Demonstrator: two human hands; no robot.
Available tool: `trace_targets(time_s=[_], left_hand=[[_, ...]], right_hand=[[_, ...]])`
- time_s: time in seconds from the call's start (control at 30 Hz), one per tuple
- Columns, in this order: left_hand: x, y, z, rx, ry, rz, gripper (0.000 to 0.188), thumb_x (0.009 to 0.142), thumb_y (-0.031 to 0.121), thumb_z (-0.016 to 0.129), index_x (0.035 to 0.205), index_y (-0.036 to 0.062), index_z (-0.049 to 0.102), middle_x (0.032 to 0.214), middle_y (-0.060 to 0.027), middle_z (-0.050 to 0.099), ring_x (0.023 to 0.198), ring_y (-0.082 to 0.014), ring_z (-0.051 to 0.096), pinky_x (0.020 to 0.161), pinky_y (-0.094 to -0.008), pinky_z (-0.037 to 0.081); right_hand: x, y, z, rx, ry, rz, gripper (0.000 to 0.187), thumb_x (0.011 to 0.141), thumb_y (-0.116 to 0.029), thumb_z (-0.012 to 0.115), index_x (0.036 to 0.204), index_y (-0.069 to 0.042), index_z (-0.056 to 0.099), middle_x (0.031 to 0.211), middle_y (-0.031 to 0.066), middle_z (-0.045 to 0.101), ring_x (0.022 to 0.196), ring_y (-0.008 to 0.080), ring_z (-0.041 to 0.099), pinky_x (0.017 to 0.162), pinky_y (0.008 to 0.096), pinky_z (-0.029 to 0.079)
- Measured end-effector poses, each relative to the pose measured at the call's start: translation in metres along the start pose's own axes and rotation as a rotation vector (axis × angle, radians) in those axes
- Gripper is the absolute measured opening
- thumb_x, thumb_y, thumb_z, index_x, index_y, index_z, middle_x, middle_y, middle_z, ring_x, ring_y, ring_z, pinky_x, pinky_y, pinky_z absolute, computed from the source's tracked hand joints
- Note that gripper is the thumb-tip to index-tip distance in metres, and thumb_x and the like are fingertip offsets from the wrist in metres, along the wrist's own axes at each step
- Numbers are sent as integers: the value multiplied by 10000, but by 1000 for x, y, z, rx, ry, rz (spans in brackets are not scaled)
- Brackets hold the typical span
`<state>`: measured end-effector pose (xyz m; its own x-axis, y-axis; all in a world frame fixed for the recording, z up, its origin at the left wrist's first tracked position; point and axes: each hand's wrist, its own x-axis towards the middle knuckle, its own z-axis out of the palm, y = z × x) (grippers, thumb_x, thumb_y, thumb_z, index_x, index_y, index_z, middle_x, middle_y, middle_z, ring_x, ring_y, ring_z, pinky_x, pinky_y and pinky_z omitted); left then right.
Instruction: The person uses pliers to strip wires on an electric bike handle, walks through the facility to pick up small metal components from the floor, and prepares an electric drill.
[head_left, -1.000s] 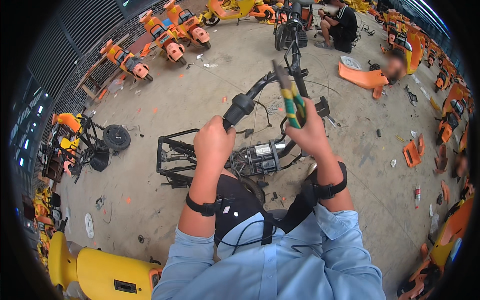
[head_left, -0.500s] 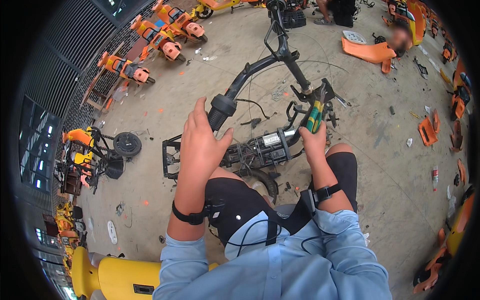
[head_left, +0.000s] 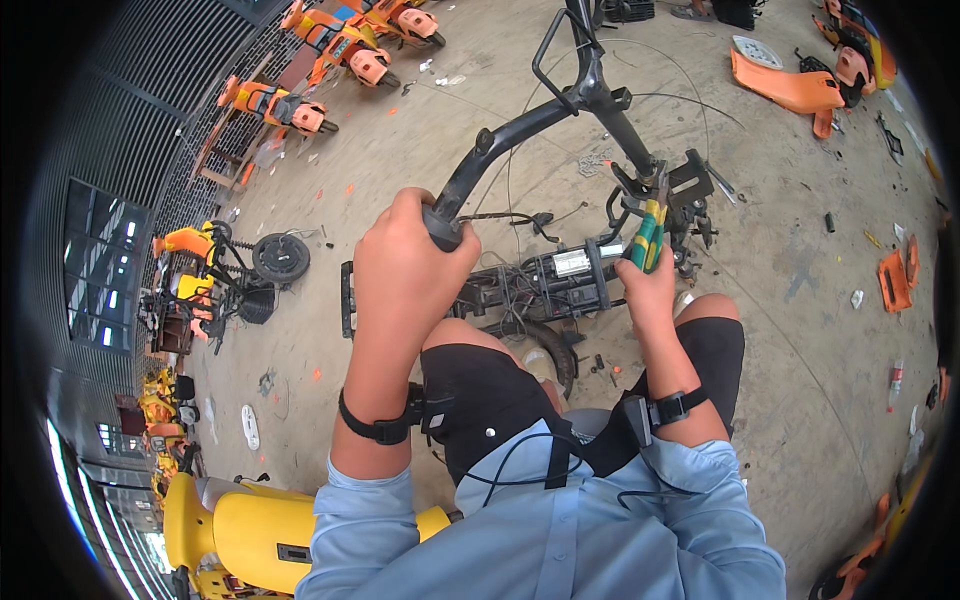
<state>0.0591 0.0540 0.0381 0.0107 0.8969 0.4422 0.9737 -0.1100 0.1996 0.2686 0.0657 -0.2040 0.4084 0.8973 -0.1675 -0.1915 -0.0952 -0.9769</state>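
Observation:
In front of me a bare black scooter frame (head_left: pixel 530 132) slants up and away, its bent tube running toward my left side. My left hand (head_left: pixel 408 270) is wrapped around the thick black cylindrical end of that tube. Pliers with green and yellow handles (head_left: pixel 648 236) are gripped in my right hand (head_left: pixel 650 288). Their jaws point up to the lower end of the frame's straight tube; whether they bite on anything there I cannot tell. Below lies a black chassis section (head_left: pixel 520 285) with cables and a silver-labelled box (head_left: pixel 573 262).
A black tyre (head_left: pixel 562 362) lies by my feet. Behind my left arm stands a yellow scooter body (head_left: pixel 245 528). A stripped scooter (head_left: pixel 195 285) rests at the left, and orange scooters (head_left: pixel 340 45) line the wall. An orange panel (head_left: pixel 790 85) lies at the far right.
My left hand, earlier spread beside the cylindrical tube end, has closed around it. The pliers remain in my right hand near the frame's lower joint. The whole view has shifted slightly.

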Motion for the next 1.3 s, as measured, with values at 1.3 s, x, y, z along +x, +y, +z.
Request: trace_targets(time_s=[1.3], left_hand=[[6,2,0,-274,-157,-213,360,702,56,793,1007,-4,611,754,-25,650,685,-50,586,628,-224,488]], right_hand=[[-7,-22,1,34,-43,93,649,835,-134,716,1379,11,393,942,26,528,761,76,501,622,225,424]])
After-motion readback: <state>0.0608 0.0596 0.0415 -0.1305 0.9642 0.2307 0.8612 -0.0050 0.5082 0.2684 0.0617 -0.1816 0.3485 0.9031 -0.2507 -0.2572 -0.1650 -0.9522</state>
